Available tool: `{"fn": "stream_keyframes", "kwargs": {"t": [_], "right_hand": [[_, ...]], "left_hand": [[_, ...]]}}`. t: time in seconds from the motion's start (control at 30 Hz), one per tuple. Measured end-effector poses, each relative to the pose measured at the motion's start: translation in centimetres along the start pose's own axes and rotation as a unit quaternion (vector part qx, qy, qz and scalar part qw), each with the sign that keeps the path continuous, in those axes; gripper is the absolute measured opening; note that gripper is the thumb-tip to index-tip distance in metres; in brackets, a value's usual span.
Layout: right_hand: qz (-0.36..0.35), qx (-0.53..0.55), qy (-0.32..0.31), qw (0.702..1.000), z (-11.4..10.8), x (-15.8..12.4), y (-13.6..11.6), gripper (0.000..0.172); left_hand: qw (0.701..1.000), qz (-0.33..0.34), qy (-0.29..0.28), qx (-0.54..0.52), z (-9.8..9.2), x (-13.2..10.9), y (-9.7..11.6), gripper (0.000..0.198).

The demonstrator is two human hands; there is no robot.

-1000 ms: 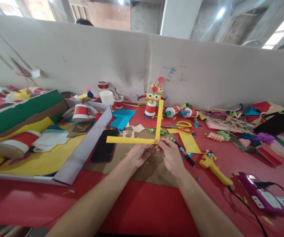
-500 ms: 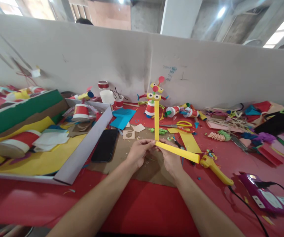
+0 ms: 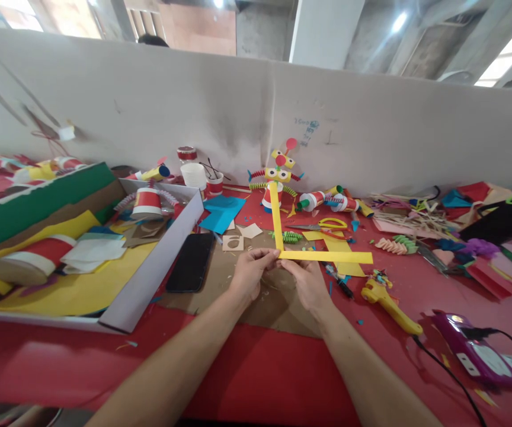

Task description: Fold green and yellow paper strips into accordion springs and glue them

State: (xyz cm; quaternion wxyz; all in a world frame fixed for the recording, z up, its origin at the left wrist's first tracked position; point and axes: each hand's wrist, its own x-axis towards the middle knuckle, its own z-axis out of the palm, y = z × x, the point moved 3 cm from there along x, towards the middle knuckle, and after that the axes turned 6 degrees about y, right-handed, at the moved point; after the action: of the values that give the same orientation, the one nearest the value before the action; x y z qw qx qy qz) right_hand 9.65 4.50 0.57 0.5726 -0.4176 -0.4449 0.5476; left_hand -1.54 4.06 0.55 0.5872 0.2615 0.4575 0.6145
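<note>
Two yellow paper strips meet at a right angle between my hands, one running right and the other pointing away from me. My left hand pinches the corner where they meet. From the other side, my right hand has its thumb and fingers closed on the strips close to that corner. Below lies a brown cardboard sheet. Beyond the strips stand paper-cup figures with round eyes and springy folded arms. A green folded paper spring lies just behind the strips.
A box of paper and cup parts stands left, beside a black phone. Yellow-handled scissors lie behind the strips. To the right are a yellow glue gun with its cord and a purple power strip.
The right-hand strip has swung up from a downward slant to nearly level and now shows its flat face. The far strip leans slightly left. Both hands stay near the same spot.
</note>
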Motion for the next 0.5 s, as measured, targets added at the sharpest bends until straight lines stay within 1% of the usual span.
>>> {"fn": "stream_keyframes", "kwargs": {"t": [0.03, 0.1, 0.2, 0.4, 0.5], "right_hand": [[0.001, 0.011, -0.003, 1.0, 0.06, 0.0, -0.11, 0.021], [0.004, 0.014, 0.011, 1.0, 0.04, 0.05, -0.26, 0.02], [0.015, 0.005, 0.037, 0.999, -0.04, 0.11, -0.36, 0.02], [0.008, -0.024, 0.059, 0.998, -0.12, 0.02, -0.45, 0.022], [0.005, -0.042, 0.049, 0.998, -0.17, 0.01, -0.32, 0.023]], "left_hand": [[1.0, 0.005, 0.005, -0.005, -0.01, 0.0, -0.02, 0.021], [1.0, 0.007, 0.011, -0.017, 0.01, -0.03, -0.07, 0.021], [0.999, -0.018, 0.012, -0.036, -0.02, -0.01, -0.11, 0.023], [0.997, -0.065, -0.023, -0.022, -0.33, 0.26, 0.17, 0.025], [0.997, -0.064, -0.047, 0.02, -0.5, 0.3, 0.14, 0.026]]}}
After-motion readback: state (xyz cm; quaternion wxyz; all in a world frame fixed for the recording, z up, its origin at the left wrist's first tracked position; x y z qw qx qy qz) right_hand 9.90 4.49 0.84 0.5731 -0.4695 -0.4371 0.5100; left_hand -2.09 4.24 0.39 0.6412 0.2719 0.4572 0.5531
